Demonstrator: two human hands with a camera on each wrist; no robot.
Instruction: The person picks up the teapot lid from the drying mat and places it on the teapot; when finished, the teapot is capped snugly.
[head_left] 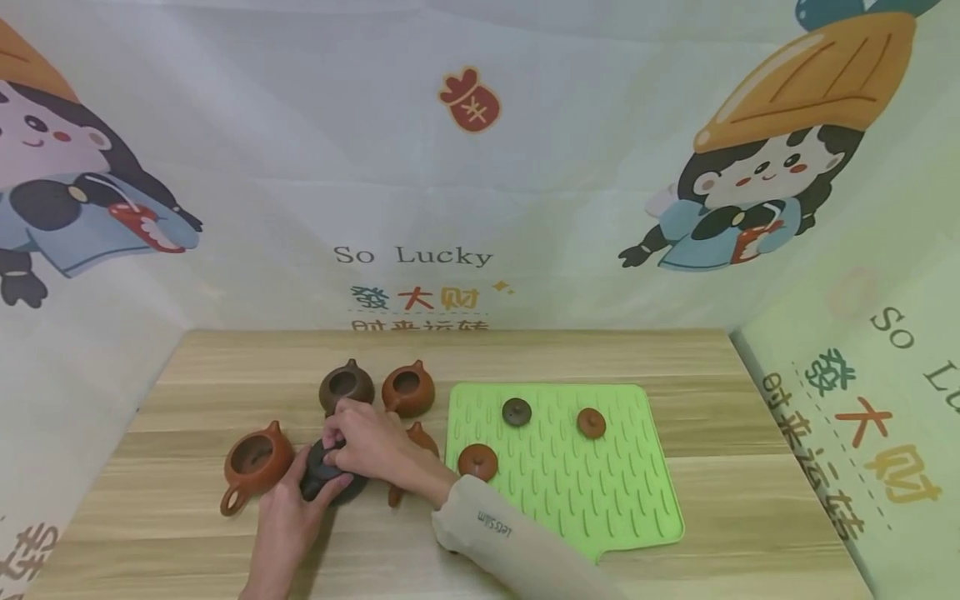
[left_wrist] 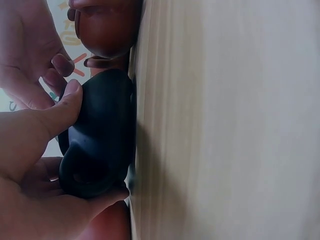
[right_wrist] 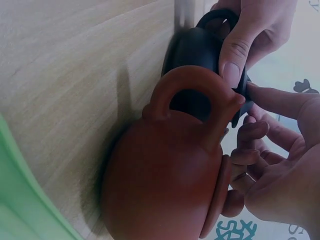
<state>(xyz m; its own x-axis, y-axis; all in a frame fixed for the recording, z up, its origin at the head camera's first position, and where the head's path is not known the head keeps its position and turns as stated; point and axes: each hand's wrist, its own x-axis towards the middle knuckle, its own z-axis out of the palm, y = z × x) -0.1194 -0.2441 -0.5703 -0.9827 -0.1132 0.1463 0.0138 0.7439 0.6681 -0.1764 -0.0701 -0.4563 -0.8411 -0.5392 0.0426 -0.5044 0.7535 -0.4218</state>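
My left hand (head_left: 288, 504) grips a black teapot (left_wrist: 102, 125) on the wooden table, thumb on its top edge and fingers beneath the loop handle. Over the pot's top, the curled fingers of my right hand (head_left: 375, 446) pinch at its black lid (right_wrist: 241, 107); the knob is hidden by the fingers. Close beside, under my right forearm, stands a lidded reddish-brown teapot (right_wrist: 160, 175). Left of my left hand is an orange-brown teapot (head_left: 258, 458) with its mouth uncovered. Behind the hands are a dark brown teapot (head_left: 347, 387) and a reddish teapot (head_left: 408, 390), both lidless.
To the right lies a light green mat (head_left: 570, 492) with ridges. It holds a dark lid (head_left: 517, 412), a reddish lid (head_left: 591, 423) and a larger reddish lid (head_left: 477, 462) near its left edge. A printed cloth (head_left: 585, 183) hangs behind the table.
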